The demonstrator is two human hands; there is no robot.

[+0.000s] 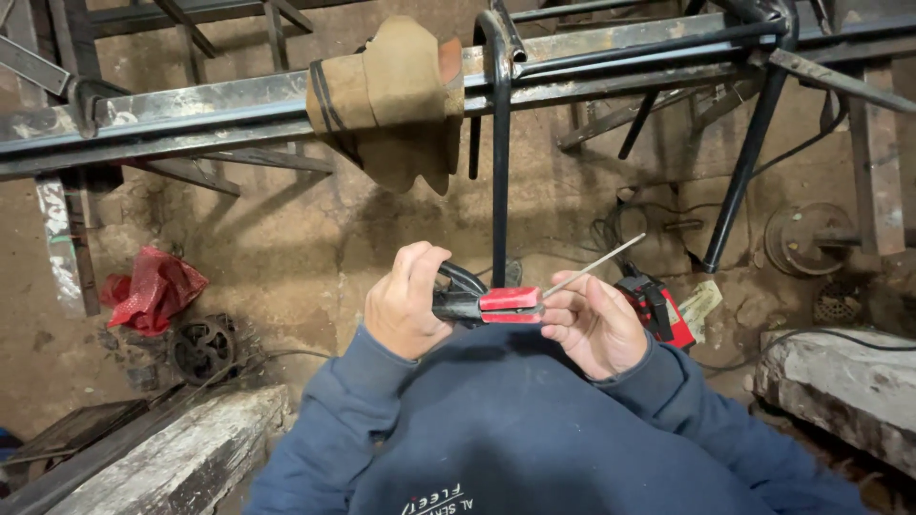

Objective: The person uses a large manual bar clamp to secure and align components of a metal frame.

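Note:
My left hand (405, 300) grips the black handle of a welding electrode holder (496, 305) with red jaws, held level in front of my chest. My right hand (593, 319) pinches a thin grey welding rod (596, 264) at the holder's jaw; the rod slants up to the right. Both arms wear dark blue sleeves. A black cable loops from the holder's back end behind my left hand.
A black steel frame (500, 143) of bars and tubes spans the top, with a tan leather glove (391, 100) draped over one bar. On the dirt floor lie a red tool (658, 310), a red mesh rag (153, 286), a small wheel (202, 348) and wooden planks (181, 453).

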